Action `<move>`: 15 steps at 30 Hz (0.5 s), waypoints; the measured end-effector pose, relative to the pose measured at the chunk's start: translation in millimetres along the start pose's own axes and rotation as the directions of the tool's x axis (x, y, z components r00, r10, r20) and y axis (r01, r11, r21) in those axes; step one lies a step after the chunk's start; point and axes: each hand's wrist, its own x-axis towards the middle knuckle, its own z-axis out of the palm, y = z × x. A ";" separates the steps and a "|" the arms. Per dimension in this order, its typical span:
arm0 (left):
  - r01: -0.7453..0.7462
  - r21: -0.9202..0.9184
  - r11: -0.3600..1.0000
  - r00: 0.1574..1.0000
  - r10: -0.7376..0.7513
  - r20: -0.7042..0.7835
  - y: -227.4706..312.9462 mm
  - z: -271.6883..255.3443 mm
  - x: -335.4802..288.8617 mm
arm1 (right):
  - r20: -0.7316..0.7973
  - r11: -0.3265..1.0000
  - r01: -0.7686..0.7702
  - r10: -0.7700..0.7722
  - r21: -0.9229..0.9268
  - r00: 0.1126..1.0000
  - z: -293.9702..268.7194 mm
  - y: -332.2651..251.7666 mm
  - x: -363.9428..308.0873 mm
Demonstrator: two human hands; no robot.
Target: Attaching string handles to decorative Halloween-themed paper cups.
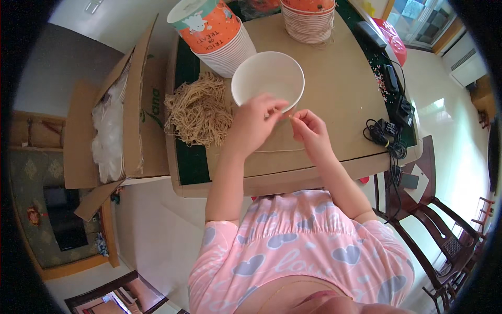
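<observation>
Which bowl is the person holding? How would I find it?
Look at the brown table. Near its middle, just above the two hands, sits a plain white bowl, lying alone and open. The left hand touches its rim, unlike the stacked orange printed cups behind.

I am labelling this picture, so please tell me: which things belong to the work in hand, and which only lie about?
In the work:
left hand on the white bowl
right hand pinching a thin string
heap of tan strings
stack of orange cups

Lying about:
cardboard box
black cables
wooden chair
</observation>
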 end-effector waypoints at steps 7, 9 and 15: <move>-0.063 -0.121 0.991 0.996 0.071 0.062 9.2 2.1 -33.2 | 0.243 0.993 -0.120 0.114 0.010 0.963 2.0 -24.4 -21.5; -0.071 -0.136 0.988 0.997 0.075 0.020 12.1 2.6 -36.4 | 0.246 0.992 -0.124 0.123 -0.010 0.962 3.0 -27.8 -22.8; -0.180 -0.055 0.982 0.983 0.177 -0.051 8.6 6.5 -41.5 | 0.215 0.987 -0.137 0.153 -0.084 0.965 -0.1 -27.4 -25.4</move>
